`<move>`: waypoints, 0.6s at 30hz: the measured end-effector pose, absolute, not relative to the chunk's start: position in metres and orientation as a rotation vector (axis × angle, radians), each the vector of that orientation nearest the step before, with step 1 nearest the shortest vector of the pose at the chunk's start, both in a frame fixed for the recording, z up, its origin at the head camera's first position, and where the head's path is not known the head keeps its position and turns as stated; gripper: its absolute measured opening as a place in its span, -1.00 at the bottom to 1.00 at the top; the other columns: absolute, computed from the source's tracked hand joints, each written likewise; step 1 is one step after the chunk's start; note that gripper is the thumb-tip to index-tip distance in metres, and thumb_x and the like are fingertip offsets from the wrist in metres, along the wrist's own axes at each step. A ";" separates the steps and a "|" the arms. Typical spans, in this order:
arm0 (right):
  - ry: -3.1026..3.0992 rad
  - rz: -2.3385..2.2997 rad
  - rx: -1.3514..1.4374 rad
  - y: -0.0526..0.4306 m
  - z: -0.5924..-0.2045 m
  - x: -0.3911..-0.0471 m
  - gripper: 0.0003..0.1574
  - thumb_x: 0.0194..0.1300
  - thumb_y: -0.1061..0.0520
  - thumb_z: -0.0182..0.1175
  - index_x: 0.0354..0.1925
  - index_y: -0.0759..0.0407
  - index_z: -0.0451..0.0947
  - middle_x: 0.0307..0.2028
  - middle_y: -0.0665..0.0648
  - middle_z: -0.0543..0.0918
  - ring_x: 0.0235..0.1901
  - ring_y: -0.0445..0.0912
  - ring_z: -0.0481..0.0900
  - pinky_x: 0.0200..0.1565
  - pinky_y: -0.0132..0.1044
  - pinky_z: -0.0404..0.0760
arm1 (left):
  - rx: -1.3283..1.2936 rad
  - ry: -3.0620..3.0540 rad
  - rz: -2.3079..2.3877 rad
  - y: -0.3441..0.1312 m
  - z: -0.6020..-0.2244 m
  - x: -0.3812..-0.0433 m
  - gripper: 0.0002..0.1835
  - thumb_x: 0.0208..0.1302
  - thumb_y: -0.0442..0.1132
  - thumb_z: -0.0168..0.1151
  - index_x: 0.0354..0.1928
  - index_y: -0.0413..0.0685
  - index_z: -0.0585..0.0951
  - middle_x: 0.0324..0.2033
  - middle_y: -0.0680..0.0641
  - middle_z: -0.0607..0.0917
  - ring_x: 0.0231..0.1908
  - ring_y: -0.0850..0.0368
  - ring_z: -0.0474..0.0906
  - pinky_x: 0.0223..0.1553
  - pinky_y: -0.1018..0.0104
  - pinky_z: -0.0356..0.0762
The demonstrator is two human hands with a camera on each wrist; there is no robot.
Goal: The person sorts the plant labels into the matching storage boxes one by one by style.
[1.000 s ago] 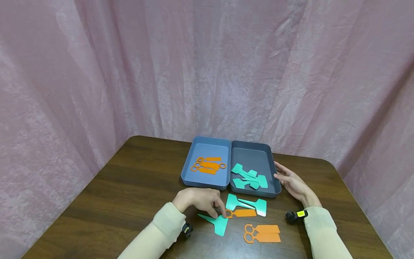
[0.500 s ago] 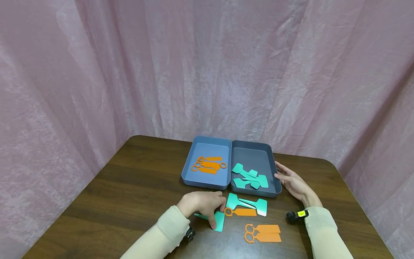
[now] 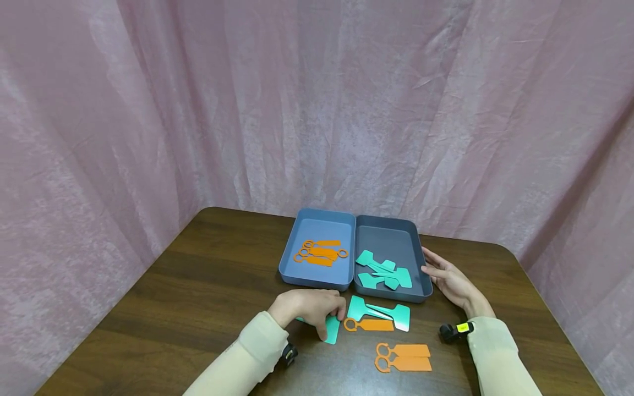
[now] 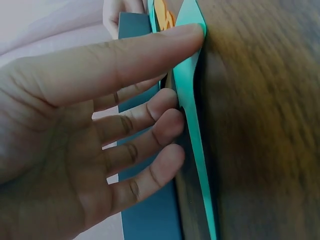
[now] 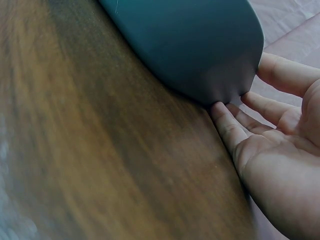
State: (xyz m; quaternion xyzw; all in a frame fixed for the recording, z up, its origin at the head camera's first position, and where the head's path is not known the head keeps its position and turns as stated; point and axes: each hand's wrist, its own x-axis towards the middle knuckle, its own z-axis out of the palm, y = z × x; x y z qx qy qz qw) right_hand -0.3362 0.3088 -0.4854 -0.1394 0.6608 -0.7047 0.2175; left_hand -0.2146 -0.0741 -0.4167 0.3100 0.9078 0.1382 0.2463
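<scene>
My left hand [image 3: 311, 312] pinches a green T-shaped plant label [image 3: 332, 329] low over the table, in front of the trays. In the left wrist view the thumb presses the label's [image 4: 186, 82] broad end; the index fingertip is hidden behind it. My right hand [image 3: 453, 281] rests against the right wall of the dark grey tray [image 3: 385, 231], fingers mostly straight, touching its outside in the right wrist view. Several green labels [image 3: 400, 278] lie in that tray. The adjoining blue tray [image 3: 327, 224] holds several orange ring-ended tags [image 3: 319, 252].
Two green labels [image 3: 402, 316] lie on the table just before the dark tray, with an orange tag [image 3: 377, 325] beside them. Nearer the front are two orange tags [image 3: 411, 363] side by side. A pink curtain [image 3: 317, 110] hangs behind the wooden table [image 3: 198, 286].
My left hand has shifted its fingers on the green label and drawn it slightly left and away from the table's front. The right hand stays at the tray's side.
</scene>
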 end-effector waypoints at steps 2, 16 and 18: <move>1.829 -1.951 -0.387 0.309 -0.485 -0.336 -0.04 0.63 0.24 0.02 0.67 0.22 -0.34 0.64 0.39 -0.29 0.31 -0.34 0.39 0.20 -0.52 0.45 | 0.848 2.473 0.389 -0.075 -0.418 -0.216 -0.56 0.06 -0.28 0.67 -0.12 0.15 0.59 -0.25 0.14 0.49 -0.24 0.35 0.39 -0.15 0.50 0.45; 1.835 -1.954 -0.387 0.308 -0.486 -0.336 -0.04 0.63 0.23 0.02 0.67 0.22 -0.34 0.63 0.39 -0.30 0.30 -0.35 0.40 0.19 -0.53 0.45 | 0.857 2.490 0.392 -0.076 -0.418 -0.217 -0.51 0.04 -0.23 0.69 -0.03 0.24 0.64 -0.15 0.14 0.45 -0.14 0.31 0.35 -0.13 0.48 0.44; 1.836 -1.954 -0.386 0.309 -0.486 -0.336 -0.04 0.63 0.23 0.02 0.67 0.22 -0.33 0.64 0.39 -0.29 0.30 -0.35 0.40 0.20 -0.53 0.45 | 0.863 2.500 0.365 -0.076 -0.420 -0.217 -0.54 0.03 -0.24 0.69 -0.08 0.27 0.66 -0.16 0.14 0.46 -0.15 0.30 0.35 -0.14 0.48 0.44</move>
